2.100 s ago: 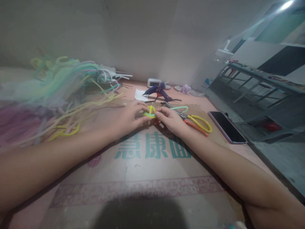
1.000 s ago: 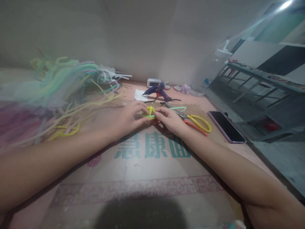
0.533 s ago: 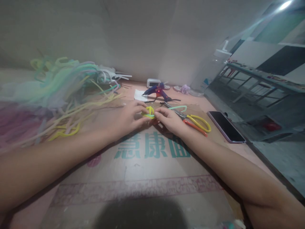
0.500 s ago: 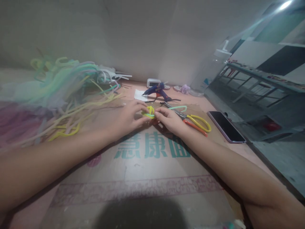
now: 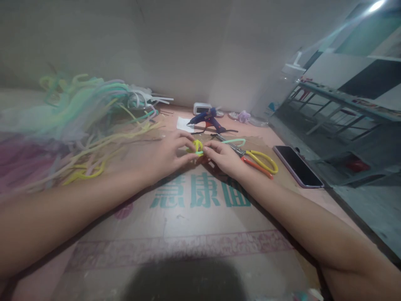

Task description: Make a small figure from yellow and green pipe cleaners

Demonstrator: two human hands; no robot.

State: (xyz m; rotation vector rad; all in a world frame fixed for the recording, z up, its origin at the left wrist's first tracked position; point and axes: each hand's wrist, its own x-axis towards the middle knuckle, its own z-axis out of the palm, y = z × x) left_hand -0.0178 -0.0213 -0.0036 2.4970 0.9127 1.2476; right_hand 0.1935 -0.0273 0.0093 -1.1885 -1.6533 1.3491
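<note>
Between my two hands is a small piece of bent yellow and mint-green pipe cleaner (image 5: 197,146). My left hand (image 5: 173,154) pinches it from the left with thumb and fingertips. From the other side, the fingertips of my right hand (image 5: 223,156) are closed on its right end. Just beyond my right hand lie scissors (image 5: 258,162) with one yellow and one orange handle, their blades pointing away to the left. A loose mint-green pipe cleaner (image 5: 236,141) lies bent across the blades. My fingers hide part of the held piece.
A heap of pastel pipe cleaners (image 5: 94,98) spreads at the left. At the back are a blue glue gun (image 5: 206,119) on white paper, a small white device (image 5: 202,108) and a clear bottle (image 5: 275,92). A phone (image 5: 297,166) lies near the table's right edge. Printed cardboard (image 5: 188,225) covers the tabletop.
The yellow and green piece has turned very slightly between my fingers. Both hands stay in nearly the same place.
</note>
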